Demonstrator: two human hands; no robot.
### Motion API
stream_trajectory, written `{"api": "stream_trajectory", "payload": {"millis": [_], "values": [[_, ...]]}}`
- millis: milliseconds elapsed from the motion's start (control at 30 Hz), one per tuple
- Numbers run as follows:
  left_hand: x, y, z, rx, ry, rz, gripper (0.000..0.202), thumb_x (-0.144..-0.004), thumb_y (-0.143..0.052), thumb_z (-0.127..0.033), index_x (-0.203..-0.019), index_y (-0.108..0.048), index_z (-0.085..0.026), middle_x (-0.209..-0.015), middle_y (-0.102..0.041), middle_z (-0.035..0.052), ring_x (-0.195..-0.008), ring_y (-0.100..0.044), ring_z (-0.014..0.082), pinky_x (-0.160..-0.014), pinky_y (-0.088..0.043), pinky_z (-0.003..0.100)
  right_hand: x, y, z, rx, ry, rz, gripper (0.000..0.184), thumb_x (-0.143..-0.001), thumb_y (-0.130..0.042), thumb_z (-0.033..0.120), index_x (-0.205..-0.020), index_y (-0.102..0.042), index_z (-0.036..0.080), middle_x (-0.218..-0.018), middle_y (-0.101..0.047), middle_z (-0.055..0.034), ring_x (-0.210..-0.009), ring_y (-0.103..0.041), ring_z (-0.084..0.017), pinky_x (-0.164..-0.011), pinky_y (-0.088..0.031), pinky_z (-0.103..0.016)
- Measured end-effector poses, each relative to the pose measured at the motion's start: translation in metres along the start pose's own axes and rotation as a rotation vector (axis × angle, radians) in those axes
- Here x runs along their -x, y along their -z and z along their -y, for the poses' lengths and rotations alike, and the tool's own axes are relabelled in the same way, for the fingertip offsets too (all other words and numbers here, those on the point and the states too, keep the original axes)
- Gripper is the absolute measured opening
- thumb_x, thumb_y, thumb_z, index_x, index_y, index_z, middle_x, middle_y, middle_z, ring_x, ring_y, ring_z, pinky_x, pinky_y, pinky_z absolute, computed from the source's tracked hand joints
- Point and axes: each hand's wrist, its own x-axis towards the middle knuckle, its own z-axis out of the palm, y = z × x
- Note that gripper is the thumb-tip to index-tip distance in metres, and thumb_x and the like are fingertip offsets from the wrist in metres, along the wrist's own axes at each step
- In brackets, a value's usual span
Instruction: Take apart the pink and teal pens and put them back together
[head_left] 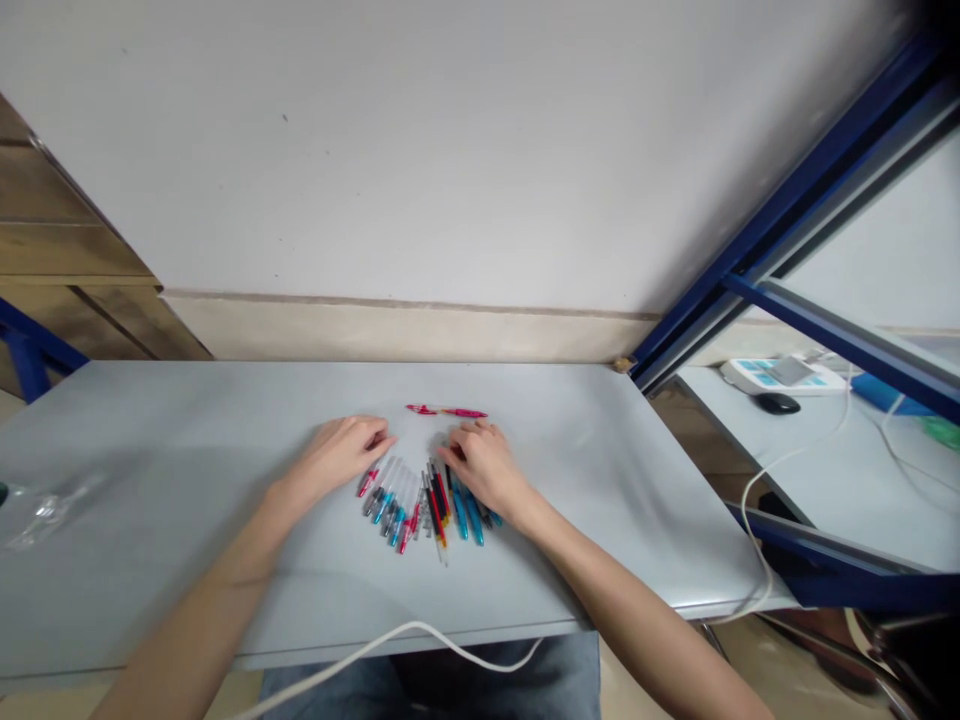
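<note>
My left hand [351,446] rests on the table with its fingers curled together, beside the upper left end of a fan of clear pen barrels [405,482] with pink, grey and blue ends. Whether anything is between those fingers is hidden. My right hand [486,468] bends over the upper ends of blue pen barrels [469,518], thumb and fingers closed; what they grip, if anything, I cannot make out. Between the two groups lie several pen refills [436,505], dark and red, with small clear parts near them. A pink pen [448,411] lies crosswise beyond both hands.
The grey table [187,440] meets a pale wall at the back. A crumpled clear plastic bag [41,515] lies at its left. A white cable [416,626] hangs across the front edge. At the right, a blue metal frame [750,240] borders another table with a black mouse [777,403].
</note>
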Motion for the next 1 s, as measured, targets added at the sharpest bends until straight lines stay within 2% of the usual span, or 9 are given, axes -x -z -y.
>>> {"api": "stream_trajectory", "payload": {"millis": [67,167,267,400,533,700,767,867,1000], "values": [[0.0,-0.001,0.002,-0.045,0.015,-0.018,0.035,-0.1,-0.043,-0.039,-0.07,-0.047,-0.022,-0.068,-0.059,0.0013,-0.059,-0.049,0.017,-0.058,-0.022,0.031,-0.001,0.001,0.005,0.05,-0.014,0.039,0.029,-0.101,-0.056,0.037,-0.08,-0.066,0.019,-0.09,-0.069,-0.0101,-0.092,-0.061,-0.026,-0.085,-0.04,-0.036],[-0.001,-0.004,0.0,-0.089,0.017,-0.048,0.033,-0.103,-0.04,-0.036,-0.074,-0.049,-0.022,-0.075,-0.064,0.0027,-0.064,-0.055,0.0191,-0.06,-0.022,0.032,-0.005,0.003,0.012,0.111,-0.037,0.097,0.025,-0.101,-0.053,0.027,-0.085,-0.069,0.017,-0.096,-0.071,-0.0132,-0.095,-0.063,-0.027,-0.084,-0.041,-0.036],[-0.003,-0.008,-0.006,-0.121,0.002,-0.047,0.037,-0.105,-0.037,-0.041,-0.077,-0.05,-0.022,-0.079,-0.066,0.0037,-0.071,-0.061,0.0211,-0.061,-0.023,0.032,-0.01,0.0,0.013,0.124,-0.058,0.11,0.024,-0.099,-0.051,0.022,-0.087,-0.071,0.015,-0.096,-0.073,-0.0147,-0.093,-0.066,-0.028,-0.079,-0.042,-0.035],[-0.005,-0.011,-0.015,-0.155,-0.007,-0.052,0.034,-0.104,-0.041,-0.043,-0.08,-0.051,-0.022,-0.083,-0.068,0.0038,-0.074,-0.063,0.0221,-0.062,-0.024,0.031,-0.017,-0.008,0.009,0.117,-0.079,0.094,0.025,-0.096,-0.054,0.023,-0.079,-0.072,0.015,-0.087,-0.075,-0.0152,-0.083,-0.067,-0.026,-0.07,-0.039,-0.034],[-0.006,-0.01,-0.012,-0.137,-0.005,-0.065,0.031,-0.104,-0.043,-0.039,-0.081,-0.053,-0.022,-0.081,-0.067,0.0033,-0.071,-0.061,0.0206,-0.061,-0.025,0.03,-0.02,-0.01,0.004,0.094,-0.1,0.071,0.027,-0.091,-0.057,0.022,-0.068,-0.07,0.016,-0.073,-0.073,-0.0137,-0.067,-0.063,-0.023,-0.062,-0.032,-0.033],[-0.007,-0.011,-0.011,-0.088,-0.02,-0.173,0.031,-0.104,-0.046,-0.04,-0.085,-0.061,-0.021,-0.082,-0.07,0.0031,-0.073,-0.063,0.02,-0.063,-0.032,0.03,-0.022,-0.005,0.0,0.047,-0.166,0.013,0.028,-0.088,-0.057,0.022,-0.064,-0.069,0.016,-0.063,-0.067,-0.009,-0.057,-0.053,-0.016,-0.057,-0.024,-0.031],[-0.008,-0.013,-0.015,-0.066,-0.069,-0.242,0.031,-0.104,-0.047,-0.04,-0.087,-0.064,-0.02,-0.083,-0.071,0.0029,-0.075,-0.065,0.02,-0.065,-0.036,0.03,-0.023,-0.002,-0.003,-0.03,-0.217,-0.04,0.029,-0.086,-0.056,0.021,-0.06,-0.068,0.017,-0.056,-0.06,-0.0046,-0.053,-0.042,-0.013,-0.057,-0.022,-0.031],[-0.008,-0.016,-0.022,0.001,-0.157,-0.339,0.029,-0.105,-0.048,-0.038,-0.09,-0.066,-0.02,-0.085,-0.072,0.0025,-0.077,-0.067,0.0193,-0.07,-0.042,0.031,-0.022,0.004,-0.007,-0.357,-0.314,-0.182,0.031,-0.084,-0.056,0.023,-0.056,-0.066,0.017,-0.052,-0.047,0.0018,-0.054,-0.029,-0.011,-0.056,-0.022,-0.029],[-0.007,-0.02,-0.028,0.136,-0.29,-0.45,0.023,-0.105,-0.05,-0.032,-0.093,-0.065,-0.019,-0.087,-0.072,0.0017,-0.079,-0.067,0.0173,-0.076,-0.047,0.031,-0.019,0.015,-0.012,-0.684,-0.337,-0.25,0.038,-0.089,-0.054,0.037,-0.062,-0.068,0.015,-0.056,-0.041,0.0029,-0.056,-0.031,-0.011,-0.054,-0.026,-0.026]]}}
